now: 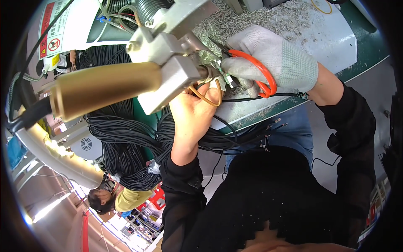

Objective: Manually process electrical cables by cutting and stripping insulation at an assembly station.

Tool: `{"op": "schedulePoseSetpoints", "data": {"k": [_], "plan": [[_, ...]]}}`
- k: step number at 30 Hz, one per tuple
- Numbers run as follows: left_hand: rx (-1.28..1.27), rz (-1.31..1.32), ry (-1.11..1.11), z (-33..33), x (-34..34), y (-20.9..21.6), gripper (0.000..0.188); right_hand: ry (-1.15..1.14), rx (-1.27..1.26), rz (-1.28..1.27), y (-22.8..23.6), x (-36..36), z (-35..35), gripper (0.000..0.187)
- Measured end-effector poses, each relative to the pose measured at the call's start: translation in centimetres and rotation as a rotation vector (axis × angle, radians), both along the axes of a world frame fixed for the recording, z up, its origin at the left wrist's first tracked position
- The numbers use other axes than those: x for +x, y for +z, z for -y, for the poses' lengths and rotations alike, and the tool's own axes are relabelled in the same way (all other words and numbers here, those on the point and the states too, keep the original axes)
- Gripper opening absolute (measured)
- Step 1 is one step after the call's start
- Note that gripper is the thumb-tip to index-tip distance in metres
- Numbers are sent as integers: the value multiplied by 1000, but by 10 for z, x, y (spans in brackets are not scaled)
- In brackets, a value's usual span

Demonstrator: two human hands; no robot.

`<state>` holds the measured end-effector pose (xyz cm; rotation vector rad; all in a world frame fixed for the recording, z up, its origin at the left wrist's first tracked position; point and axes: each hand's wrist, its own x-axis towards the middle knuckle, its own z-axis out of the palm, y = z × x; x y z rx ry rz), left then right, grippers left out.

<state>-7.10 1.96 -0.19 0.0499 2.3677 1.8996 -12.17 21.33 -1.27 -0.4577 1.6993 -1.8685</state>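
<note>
My right hand [260,59], in a whitish knitted glove, is closed around red-handled scissors [268,77]. Their dark, pointed blades stick out past the index finger. Its fingertips also touch a small green circuit board with a metal connector [229,79]. Bare and palm up, my left hand [193,109] is just left of the connector, beneath a metal clamp block [168,84]. The fingers are curled and partly hidden by the block, so what they pinch is unclear. A tan tool handle [109,88] is fixed to the block, and a thin brown tube [208,101] loops over my left fingers.
Small metal scraps [289,21] are strewn over the white worktop sheet [336,50]. Thick bundles of black cable [126,134] hang at the left and along the table's front edge. A ribbed hose [147,10] is behind the clamp. Another person [130,199] sits at lower left.
</note>
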Motion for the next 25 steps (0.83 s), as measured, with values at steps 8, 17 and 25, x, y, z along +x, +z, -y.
{"op": "schedulePoseSetpoints", "data": {"k": [8,17,25], "plan": [[34,128,-158,13,0,10,22,-225,106,-302,1,22,-5,31],[945,445,-156,2,71,18,62,-445,617,-476,48,109,-40,21],[521,524,-278,-26,76,26,80,-166,418,-512,39,110,-20,30]]}}
